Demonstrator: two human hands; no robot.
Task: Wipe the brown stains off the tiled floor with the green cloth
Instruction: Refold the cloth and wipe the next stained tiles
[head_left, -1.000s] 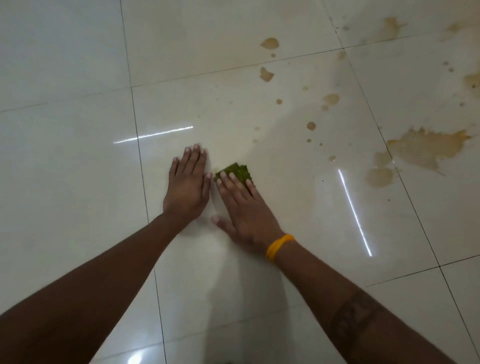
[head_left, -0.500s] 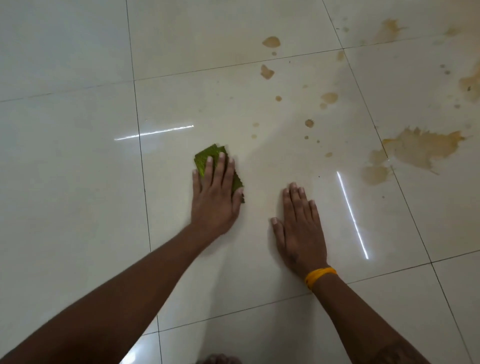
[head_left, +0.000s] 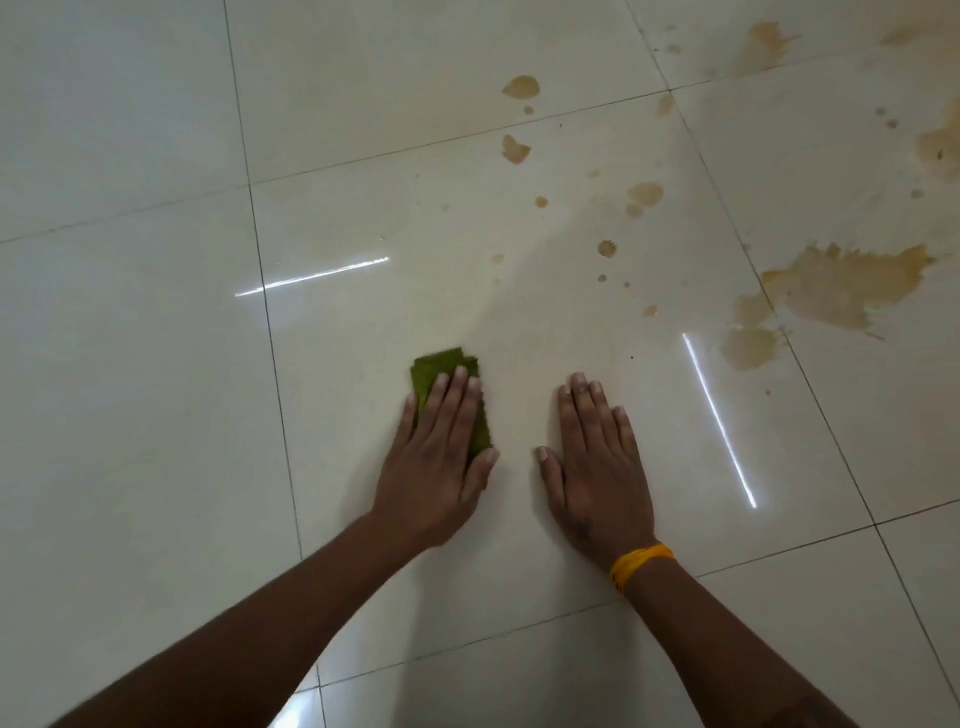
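1. Left hand (head_left: 435, 457): fingers straight and together, pressed flat on the folded green cloth (head_left: 439, 370), pinning it to the tiled floor (head_left: 156, 415). The cloth shows beyond the fingertips and along the thumb side; the rest is hidden under the palm.
2. Right hand (head_left: 597, 467): flat on the bare tile just beside the left, fingers extended, holding nothing. A yellow wristband (head_left: 640, 564) sits at the wrist. It appears to serve as a brace.
3. Location of cloth: on the central tile, well apart from the soiling. No brown mark lies under or beside it.
4. Outstanding work: the large brown splash (head_left: 852, 286) straddles the grout line to the right; a smaller patch (head_left: 750, 349) lies just below it; scattered drops (head_left: 607, 248) run across the far part of the central tile; further stains (head_left: 766, 44) mark the far tiles. Judged largely undone.
5. Risks:
   - The cloth is small against the large splash; it may saturate and smear brown film over tile that now looks clean.
   - Wiping toward the body would drag residue under the bracing hand.
   - The tile is glossy and may be damp; a braced palm could slip under load.
   - Stain may lodge in the grout lines and resist a flat wipe.
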